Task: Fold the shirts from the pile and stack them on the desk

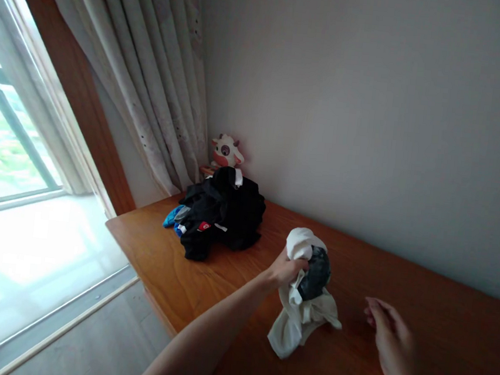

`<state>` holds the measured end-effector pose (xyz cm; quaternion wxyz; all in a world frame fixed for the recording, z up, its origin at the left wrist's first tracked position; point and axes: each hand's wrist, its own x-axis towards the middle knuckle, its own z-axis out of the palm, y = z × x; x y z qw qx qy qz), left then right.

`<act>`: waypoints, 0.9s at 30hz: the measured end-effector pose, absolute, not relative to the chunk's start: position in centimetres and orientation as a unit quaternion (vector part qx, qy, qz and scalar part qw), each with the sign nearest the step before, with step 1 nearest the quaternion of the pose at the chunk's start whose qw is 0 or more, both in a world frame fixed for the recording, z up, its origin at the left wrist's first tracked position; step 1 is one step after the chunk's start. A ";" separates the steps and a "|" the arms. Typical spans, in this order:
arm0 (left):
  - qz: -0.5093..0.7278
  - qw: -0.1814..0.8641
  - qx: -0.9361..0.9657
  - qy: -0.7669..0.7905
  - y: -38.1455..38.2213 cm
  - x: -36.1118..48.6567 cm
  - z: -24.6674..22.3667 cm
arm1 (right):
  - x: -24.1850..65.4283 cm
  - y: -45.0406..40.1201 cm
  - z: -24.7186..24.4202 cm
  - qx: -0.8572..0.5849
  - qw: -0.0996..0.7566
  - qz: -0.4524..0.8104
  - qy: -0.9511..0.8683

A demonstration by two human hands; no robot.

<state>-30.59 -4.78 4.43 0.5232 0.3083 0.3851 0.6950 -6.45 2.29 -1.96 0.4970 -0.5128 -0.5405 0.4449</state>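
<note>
My left hand [287, 269] is closed on a bunched white garment [292, 327] with a dark printed patch, over the wooden table [348, 362]. Part of the cloth hangs down below the hand. To the right of the garment, my right hand [389, 330] is held apart from it, fingers curled and close together; whether anything tiny is between them cannot be made out. Farther back on the left lies a heap of black clothes [225, 209] with a red label and white tags. A blue piece of cloth [171, 216] sticks out at its left side.
A cow-shaped figure [227, 152] stands behind the black heap, in the corner by the curtain [154, 84]. A grey wall [363, 116] runs along the table's back edge. At the left are a wooden frame and a bright window.
</note>
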 end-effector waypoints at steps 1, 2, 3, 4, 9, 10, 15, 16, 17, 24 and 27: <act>0.701 0.486 0.340 0.395 -4.6 -31.2 6.0 | -6.4 2.3 -2.0 -0.515 0.495 0.441 -0.543; 0.702 0.417 0.399 0.417 -4.4 -32.0 7.8 | -6.4 2.4 -2.1 -0.515 0.494 0.438 -0.546; 0.694 0.337 0.468 0.431 -4.2 -33.1 9.9 | -6.4 2.4 -2.2 -0.513 0.493 0.436 -0.551; 0.682 0.265 0.525 0.434 -4.0 -34.3 12.2 | -6.3 2.4 -2.3 -0.506 0.493 0.436 -0.557; 0.582 -0.078 0.602 0.541 -4.7 -41.9 24.0 | -6.4 2.1 -1.9 -0.485 0.488 0.438 -0.579; 0.529 -0.123 0.587 0.601 -5.4 -43.6 25.9 | -6.4 2.0 -1.7 -0.487 0.486 0.438 -0.579; 0.192 -0.153 0.441 0.863 -9.6 -50.8 29.8 | -6.5 1.6 -1.0 -0.497 0.479 0.438 -0.576; 0.130 -0.137 0.414 0.891 -10.4 -51.9 29.4 | -6.5 1.7 -1.1 -0.496 0.480 0.439 -0.575; 0.081 -0.126 0.396 0.906 -11.0 -52.9 28.6 | -6.5 1.8 -1.2 -0.494 0.482 0.440 -0.574; 0.089 -0.040 0.495 0.864 -13.3 -55.3 17.6 | -6.2 2.3 -2.1 -0.497 0.487 0.423 -0.581; 0.102 -0.080 0.518 0.845 -13.7 -54.2 14.5 | -6.2 2.2 -2.0 -0.505 0.481 0.419 -0.582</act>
